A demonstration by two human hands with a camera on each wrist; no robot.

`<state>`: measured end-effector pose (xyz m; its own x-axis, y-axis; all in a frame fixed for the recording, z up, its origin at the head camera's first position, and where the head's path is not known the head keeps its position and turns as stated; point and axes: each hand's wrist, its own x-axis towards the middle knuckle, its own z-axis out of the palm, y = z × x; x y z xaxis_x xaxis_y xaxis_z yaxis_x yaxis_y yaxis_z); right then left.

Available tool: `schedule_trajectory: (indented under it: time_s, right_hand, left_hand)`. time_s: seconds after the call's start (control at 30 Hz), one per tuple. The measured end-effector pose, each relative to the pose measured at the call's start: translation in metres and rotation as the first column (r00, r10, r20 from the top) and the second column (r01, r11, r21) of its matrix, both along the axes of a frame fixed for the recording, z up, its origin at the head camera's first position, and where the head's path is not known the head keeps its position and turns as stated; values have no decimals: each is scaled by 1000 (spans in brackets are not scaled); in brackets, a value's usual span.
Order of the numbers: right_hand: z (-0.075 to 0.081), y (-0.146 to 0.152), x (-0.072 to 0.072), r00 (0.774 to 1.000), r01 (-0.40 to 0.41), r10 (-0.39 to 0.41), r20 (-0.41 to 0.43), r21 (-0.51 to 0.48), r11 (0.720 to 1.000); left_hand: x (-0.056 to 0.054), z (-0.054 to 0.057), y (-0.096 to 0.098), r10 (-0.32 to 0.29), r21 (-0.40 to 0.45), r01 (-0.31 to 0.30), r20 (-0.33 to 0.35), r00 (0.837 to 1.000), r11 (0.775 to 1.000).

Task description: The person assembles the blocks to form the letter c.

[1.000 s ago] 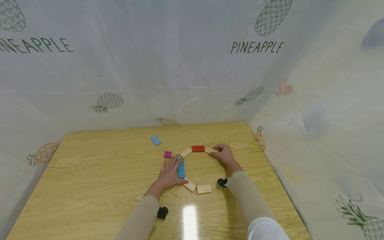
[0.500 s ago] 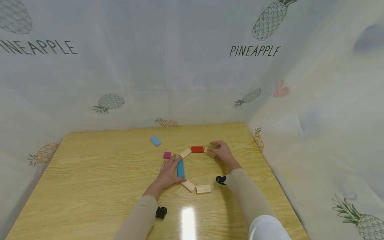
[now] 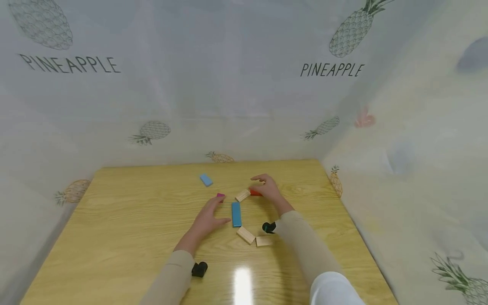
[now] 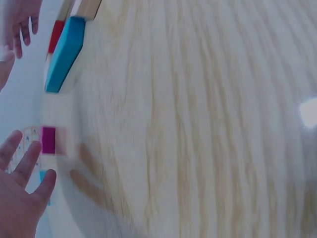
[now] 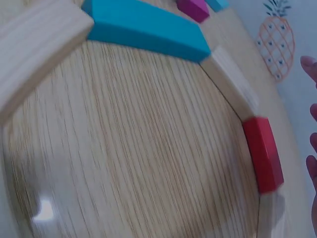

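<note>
A curved row of blocks lies on the table: a blue block (image 3: pixel 237 214) at the left, a red block (image 5: pixel 263 154) at the far side, and plain wooden blocks (image 3: pixel 242 195) between and beyond them. My left hand (image 3: pixel 206 219) hovers left of the blue block, fingers spread, overlapping a small magenta block (image 4: pixel 48 140). Nothing is in its grasp. My right hand (image 3: pixel 268 189) is over the red block in the head view, fingers loosely extended and holding nothing. It hides the plain block right of the red one, whose end shows low in the right wrist view.
A light blue block (image 3: pixel 206 180) lies apart near the table's back. Two wooden blocks, one angled (image 3: pixel 245 235) and one flat (image 3: pixel 264 241), form the near side of the curve. A pineapple-printed curtain (image 3: pixel 228 84) hangs behind the table (image 3: pixel 133 220).
My left hand has come off the blue block and shifted left, toward the magenta block. My right hand has left the far wooden block and moved left over the red one.
</note>
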<state>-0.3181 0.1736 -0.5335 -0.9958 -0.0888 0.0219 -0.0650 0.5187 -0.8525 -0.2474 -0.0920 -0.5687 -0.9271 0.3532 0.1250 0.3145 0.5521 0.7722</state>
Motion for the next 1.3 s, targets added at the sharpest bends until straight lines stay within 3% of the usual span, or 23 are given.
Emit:
schedule_trajectory:
  time_s: [0.3,0.57,0.8,1.0,1.13,1.3]
  right_hand:
    - [-2,-45,-3,997,-81,81,0,-42,996]
    - [-15,-77,-13,992,-122,122,3,-22,992]
    - [-20,-114,-24,984,-174,175,-25,48,984]
    - [-16,-133,-28,976,-216,217,-5,76,973]
    - [-19,-144,-36,967,-242,250,-41,149,959]
    - [-26,-152,-42,968,-230,245,-53,196,953]
  left_hand:
    - [3,8,-30,74,-3,-74,46,996,997]
    - [6,10,-51,132,18,-133,81,988,991]
    - [9,13,-77,188,49,-195,121,975,980]
    - [10,11,-92,200,53,-209,134,971,976]
    - [14,13,-103,208,59,-220,163,964,974]
    - [18,13,-113,207,68,-220,163,965,973]
